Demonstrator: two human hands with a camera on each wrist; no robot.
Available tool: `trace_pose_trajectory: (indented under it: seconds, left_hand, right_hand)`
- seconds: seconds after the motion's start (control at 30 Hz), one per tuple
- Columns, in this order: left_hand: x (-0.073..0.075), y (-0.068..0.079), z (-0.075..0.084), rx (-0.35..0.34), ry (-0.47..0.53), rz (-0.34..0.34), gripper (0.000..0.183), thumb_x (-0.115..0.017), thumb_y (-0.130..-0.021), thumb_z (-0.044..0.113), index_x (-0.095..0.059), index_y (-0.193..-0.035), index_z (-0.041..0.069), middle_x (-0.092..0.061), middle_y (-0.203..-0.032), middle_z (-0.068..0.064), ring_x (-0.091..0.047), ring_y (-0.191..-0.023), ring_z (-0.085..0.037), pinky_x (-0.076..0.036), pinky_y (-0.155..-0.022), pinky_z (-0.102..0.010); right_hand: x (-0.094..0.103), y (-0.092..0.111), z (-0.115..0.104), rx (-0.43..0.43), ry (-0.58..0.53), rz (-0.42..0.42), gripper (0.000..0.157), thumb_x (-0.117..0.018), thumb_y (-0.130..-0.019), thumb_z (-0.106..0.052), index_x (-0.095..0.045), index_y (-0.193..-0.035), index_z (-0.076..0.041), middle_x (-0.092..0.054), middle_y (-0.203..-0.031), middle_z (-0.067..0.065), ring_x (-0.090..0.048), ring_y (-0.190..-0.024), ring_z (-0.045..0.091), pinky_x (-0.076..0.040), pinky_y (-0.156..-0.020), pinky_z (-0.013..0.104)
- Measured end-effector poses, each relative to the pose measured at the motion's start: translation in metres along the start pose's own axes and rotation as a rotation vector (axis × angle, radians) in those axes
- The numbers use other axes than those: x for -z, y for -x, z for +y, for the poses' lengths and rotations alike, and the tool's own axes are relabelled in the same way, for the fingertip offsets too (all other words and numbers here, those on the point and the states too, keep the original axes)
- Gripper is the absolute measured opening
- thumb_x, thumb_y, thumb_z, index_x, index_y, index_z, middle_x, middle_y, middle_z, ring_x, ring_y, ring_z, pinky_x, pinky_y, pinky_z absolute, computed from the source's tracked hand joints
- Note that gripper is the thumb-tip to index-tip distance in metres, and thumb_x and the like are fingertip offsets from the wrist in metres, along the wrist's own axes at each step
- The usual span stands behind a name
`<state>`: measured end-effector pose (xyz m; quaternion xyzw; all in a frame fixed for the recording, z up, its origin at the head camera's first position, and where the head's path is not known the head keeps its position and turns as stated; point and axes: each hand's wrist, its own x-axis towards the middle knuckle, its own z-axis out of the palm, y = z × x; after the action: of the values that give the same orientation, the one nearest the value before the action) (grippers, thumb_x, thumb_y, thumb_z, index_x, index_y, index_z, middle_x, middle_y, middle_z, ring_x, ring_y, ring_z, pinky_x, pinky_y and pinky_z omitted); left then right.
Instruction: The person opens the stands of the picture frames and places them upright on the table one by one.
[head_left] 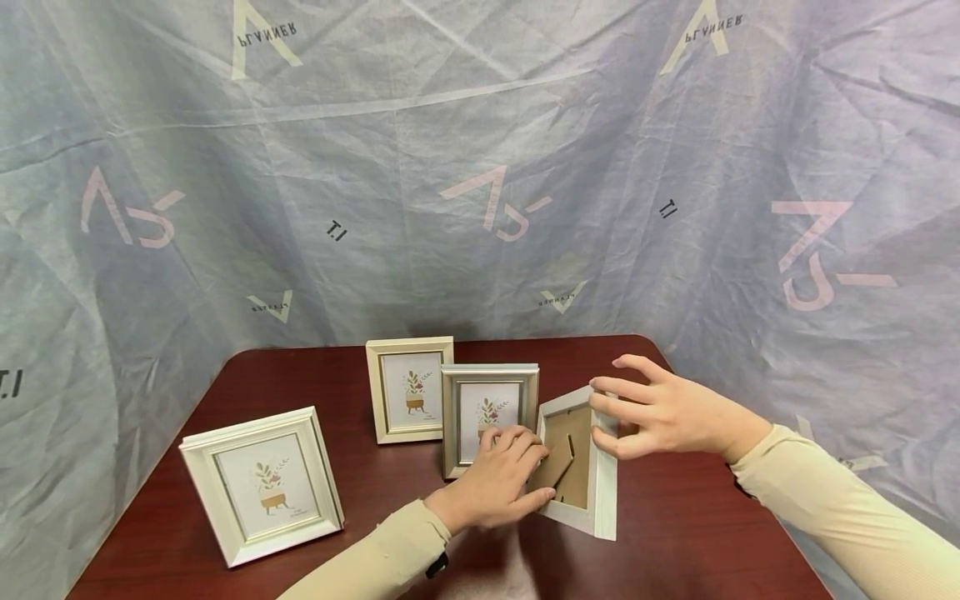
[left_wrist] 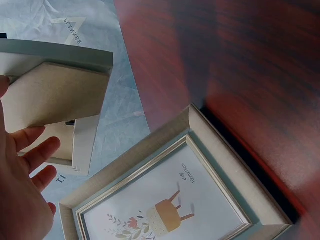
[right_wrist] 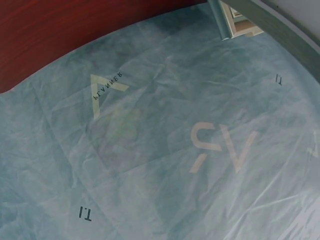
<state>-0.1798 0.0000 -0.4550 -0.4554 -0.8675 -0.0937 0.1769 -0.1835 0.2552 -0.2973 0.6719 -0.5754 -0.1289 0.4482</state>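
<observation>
A white picture frame (head_left: 606,492) stands tilted, its brown back (head_left: 579,417) facing me. My left hand (head_left: 495,479) reaches to its left side, thumb and fingers on either side of the fold-out stand (left_wrist: 65,95), pinching it. In the left wrist view the other fingers of that hand spread loosely. At the frame's right edge is my right hand (head_left: 667,412), fingers loosely bent and spread, the tips at the edge. It does not show in the right wrist view. Just behind my left hand stands a grey-gold picture frame (head_left: 528,400).
A cream picture frame (head_left: 375,400) stands at the back, overlapped by the grey-gold one. Another white picture frame (head_left: 330,483) leans at the left, picture forward. The dark red table (head_left: 720,533) ends at a rounded back edge, against a grey printed cloth (head_left: 420,275).
</observation>
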Motion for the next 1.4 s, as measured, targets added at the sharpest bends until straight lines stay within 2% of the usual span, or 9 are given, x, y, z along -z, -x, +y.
trace_pose_trajectory:
  seconds: [0.13, 0.37, 0.53, 0.8, 1.13, 1.4]
  left_hand:
    - [-0.001, 0.000, -0.001, -0.026, -0.012, 0.000, 0.044, -0.049, -0.098, 0.051, -0.057, -0.124, 0.017, -0.053, -0.127, 0.001, -0.041, -0.127, -0.018, -0.029, -0.099, -0.043]
    - [0.004, 0.001, -0.010, -0.058, 0.002, -0.048, 0.043, -0.050, -0.098, 0.050, -0.057, -0.124, 0.016, -0.054, -0.129, 0.004, -0.038, -0.131, -0.018, -0.028, -0.102, -0.047]
    - [0.011, 0.000, -0.019, -0.083, 0.008, -0.059, 0.041, -0.051, -0.096, 0.051, -0.057, -0.121, 0.019, -0.055, -0.127, 0.005, -0.038, -0.132, -0.018, -0.028, -0.104, -0.050]
    - [0.024, -0.002, -0.030, -0.135, -0.017, -0.078, 0.034, -0.054, -0.093, 0.048, -0.060, -0.114, 0.021, -0.058, -0.120, 0.007, -0.041, -0.127, -0.017, -0.029, -0.102, -0.049]
    - [0.029, -0.001, -0.033, -0.121, -0.009, -0.125, 0.035, -0.053, -0.094, 0.050, -0.060, -0.115, 0.023, -0.057, -0.121, 0.008, -0.040, -0.130, -0.016, -0.026, -0.105, -0.048]
    - [0.030, 0.001, -0.034, -0.094, 0.026, -0.099, 0.038, -0.054, -0.092, 0.050, -0.058, -0.117, 0.021, -0.057, -0.118, 0.008, -0.039, -0.129, -0.017, -0.026, -0.104, -0.048]
  right_hand:
    - [-0.001, -0.001, -0.002, 0.002, -0.004, 0.000, 0.031, -0.038, -0.094, 0.008, -0.055, -0.100, -0.018, -0.062, -0.099, 0.008, -0.064, -0.089, 0.026, -0.049, -0.075, 0.051]
    - [-0.001, -0.002, -0.003, -0.001, -0.010, -0.003, 0.032, -0.038, -0.094, 0.009, -0.055, -0.100, -0.017, -0.062, -0.099, 0.008, -0.064, -0.089, 0.027, -0.049, -0.075, 0.051]
    - [-0.002, 0.000, -0.005, -0.002, -0.011, -0.014, 0.032, -0.037, -0.095, 0.009, -0.055, -0.101, -0.018, -0.062, -0.100, 0.008, -0.063, -0.089, 0.027, -0.050, -0.075, 0.051]
    - [-0.005, 0.001, -0.007, 0.003, -0.013, -0.029, 0.034, -0.036, -0.094, 0.009, -0.055, -0.101, -0.018, -0.061, -0.100, 0.007, -0.064, -0.089, 0.026, -0.049, -0.076, 0.051]
    - [-0.007, 0.000, -0.007, 0.004, -0.013, -0.035, 0.035, -0.036, -0.095, 0.010, -0.054, -0.102, -0.019, -0.061, -0.101, 0.007, -0.064, -0.089, 0.026, -0.050, -0.075, 0.051]
    - [-0.006, -0.003, -0.004, 0.014, 0.001, -0.017, 0.034, -0.037, -0.094, 0.010, -0.055, -0.101, -0.018, -0.062, -0.100, 0.008, -0.064, -0.089, 0.026, -0.050, -0.075, 0.050]
